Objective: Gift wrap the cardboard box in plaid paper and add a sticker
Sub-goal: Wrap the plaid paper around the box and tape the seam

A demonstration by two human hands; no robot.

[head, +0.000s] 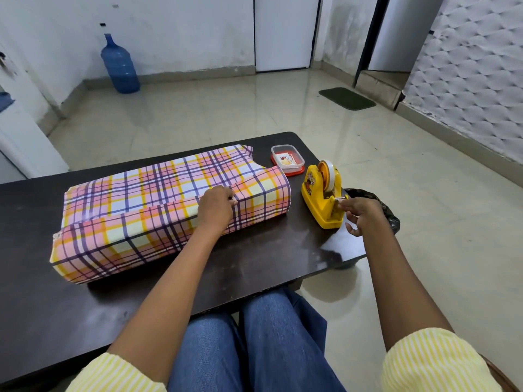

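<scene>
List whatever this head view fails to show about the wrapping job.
- The cardboard box: wholly covered by the plaid paper.
- The paper seam under the left hand: hidden by that hand.
- The picture in the small container: too small.
- The tape end at the tape dispenser: too small to tell if the right hand pinches it.
- The black bag: partly behind the right hand.

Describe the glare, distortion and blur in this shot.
Head view: wide-angle distortion bows the dark table's edges and tilts the door frame. Glare sheens the floor tiles and whitens the tabletop in front of the tape dispenser. The plaid paper shows glossy streaks toward its left end. The left hand and right hand look sharp, with no evident motion blur. Shadows are soft.
</scene>
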